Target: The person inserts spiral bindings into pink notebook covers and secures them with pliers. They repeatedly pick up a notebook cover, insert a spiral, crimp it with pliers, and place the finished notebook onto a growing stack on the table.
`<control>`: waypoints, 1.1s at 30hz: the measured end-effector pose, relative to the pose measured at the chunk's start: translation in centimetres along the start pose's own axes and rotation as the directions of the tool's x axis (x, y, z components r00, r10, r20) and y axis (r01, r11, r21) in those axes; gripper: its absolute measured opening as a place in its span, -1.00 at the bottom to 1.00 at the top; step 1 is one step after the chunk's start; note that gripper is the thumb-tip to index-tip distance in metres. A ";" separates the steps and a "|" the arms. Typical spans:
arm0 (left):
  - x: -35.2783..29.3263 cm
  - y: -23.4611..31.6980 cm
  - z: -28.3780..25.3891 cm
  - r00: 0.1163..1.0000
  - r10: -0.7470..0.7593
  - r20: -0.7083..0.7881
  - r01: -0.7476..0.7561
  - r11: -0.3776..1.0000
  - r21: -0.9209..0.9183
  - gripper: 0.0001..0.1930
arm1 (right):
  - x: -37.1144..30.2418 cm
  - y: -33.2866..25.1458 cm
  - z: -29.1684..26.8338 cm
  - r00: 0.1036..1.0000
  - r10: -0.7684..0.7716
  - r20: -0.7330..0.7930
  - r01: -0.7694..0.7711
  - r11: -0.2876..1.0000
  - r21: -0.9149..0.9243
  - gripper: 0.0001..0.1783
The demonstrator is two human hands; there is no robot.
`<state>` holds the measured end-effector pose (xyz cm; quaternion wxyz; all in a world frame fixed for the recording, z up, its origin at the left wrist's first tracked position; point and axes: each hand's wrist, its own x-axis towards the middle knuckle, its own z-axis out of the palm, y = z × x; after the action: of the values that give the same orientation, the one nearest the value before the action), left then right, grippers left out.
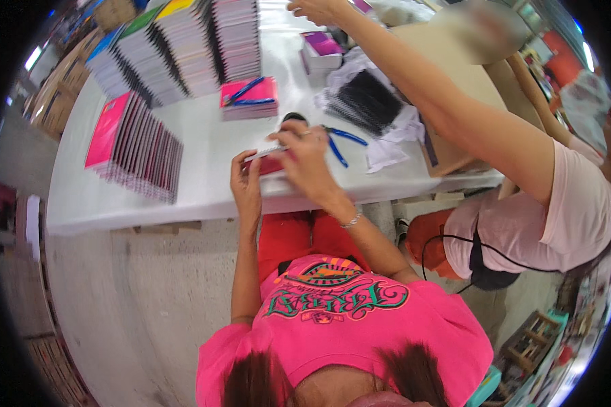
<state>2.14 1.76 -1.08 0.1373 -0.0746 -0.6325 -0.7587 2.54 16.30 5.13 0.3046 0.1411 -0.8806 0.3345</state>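
At the table's near edge, my left hand (246, 180) pinches the left end of a small notebook with a dark red cover (271, 165) and a pale bound edge. My right hand (309, 163) bends over the notebook's right end, fingers curled against its edge; slight blur hides the fingertips. Just beyond that hand is a round black object (294, 119), partly covered. Blue-handled pliers (343, 139) lie to its right with their handles spread. A second blue-handled tool (250, 93) rests on a short stack of pink notebooks (250, 112).
A row of pink-covered spiral notebooks (132, 146) stands at the left. Tall notebook stacks (183, 51) rise behind. Black binding coils (366, 102) lie on white wrapping, near a purple-topped stack (321, 51). From the right, a co-worker's arm (448, 95) reaches across above a cardboard box (455, 146).
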 end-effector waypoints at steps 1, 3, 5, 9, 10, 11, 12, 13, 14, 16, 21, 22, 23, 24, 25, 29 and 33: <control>0.0 0.0 -0.2 1.000 -0.008 -0.019 0.008 1.000 0.014 -0.76 | 0.2 0.1 -1.0 0.998 0.036 -0.054 -0.034 0.999 0.037 -0.68; -0.1 -0.1 -0.6 0.999 -0.035 -0.040 0.037 0.999 0.038 -0.75 | -0.1 2.6 -2.0 0.987 0.084 -0.135 -0.083 0.996 0.014 -0.72; -0.1 0.8 -0.7 0.997 -0.072 -0.016 0.072 0.997 0.013 -0.75 | -1.2 6.1 -2.8 0.973 0.206 -0.107 -0.216 0.972 -0.095 -0.56; 0.4 0.8 -0.8 0.999 -0.031 0.023 0.030 0.999 0.039 -0.67 | -4.3 10.5 -2.5 0.958 0.286 -0.028 -0.271 0.864 -0.424 -0.29; 0.5 0.8 -0.6 1.000 -0.008 0.029 0.006 0.998 0.058 -0.65 | -4.9 10.8 -2.6 0.942 0.334 0.015 -0.298 0.858 -0.418 -0.24; 0.4 1.0 -0.6 0.999 -0.033 0.031 0.032 0.999 0.021 -0.66 | -5.5 11.2 -2.7 0.923 0.379 0.058 -0.323 0.851 -0.415 -0.19; 0.5 1.1 -0.7 0.996 -0.080 0.035 0.079 0.997 0.019 -0.68 | -5.6 11.1 -2.9 0.922 0.382 0.059 -0.331 0.860 -0.389 -0.19; 0.5 1.3 -0.8 0.991 -0.127 0.039 0.127 0.992 0.016 -0.70 | -5.6 11.1 -3.1 0.921 0.384 0.061 -0.338 0.868 -0.363 -0.18; 0.5 1.4 -0.9 0.984 -0.174 0.043 0.174 0.985 0.012 -0.72 | -5.7 11.0 -3.1 0.920 0.386 0.063 -0.344 0.876 -0.338 -0.18; 0.7 1.6 -1.3 0.988 -0.146 0.047 0.142 0.987 0.071 -0.74 | -5.6 10.4 -3.4 0.902 0.433 0.003 -0.416 0.868 -0.273 -0.20; 0.8 1.8 -1.6 0.991 -0.105 0.078 0.096 0.989 0.113 -0.74 | -5.5 7.0 -4.5 0.846 0.526 -0.087 -0.527 0.850 0.017 -0.22; 0.7 1.9 -1.6 0.992 -0.104 0.075 0.096 0.991 0.098 -0.74 | -5.4 5.7 -4.9 0.831 0.553 -0.056 -0.549 0.833 0.073 -0.20; 0.6 1.9 -1.5 0.992 -0.103 0.071 0.097 0.992 0.084 -0.74 | -5.5 4.4 -4.9 0.841 0.540 -0.026 -0.532 0.834 0.146 -0.20; 0.6 2.1 -1.5 0.992 -0.106 0.069 0.099 0.991 0.094 -0.74 | -5.7 3.1 -4.8 0.871 0.490 0.011 -0.485 0.858 0.167 -0.20; 0.6 2.0 -1.5 0.992 -0.109 0.065 0.102 0.989 0.103 -0.74 | -5.9 1.8 -4.6 0.898 0.436 0.048 -0.437 0.879 0.189 -0.21; 0.9 2.4 -1.4 0.996 -0.056 0.066 0.040 0.974 0.225 -0.75 | -6.5 -1.2 -3.3 0.958 0.242 0.153 -0.272 0.936 0.221 -0.22; 1.0 2.5 -1.7 0.988 -0.138 0.072 0.118 0.966 0.229 -0.76 | -7.4 -2.2 -1.1 0.970 0.158 0.185 -0.194 0.961 0.196 -0.23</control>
<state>2.09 -0.41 1.27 0.0678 -0.0508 -0.7228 -0.6859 9.78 15.76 2.25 0.1818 0.1212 -0.8712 0.4396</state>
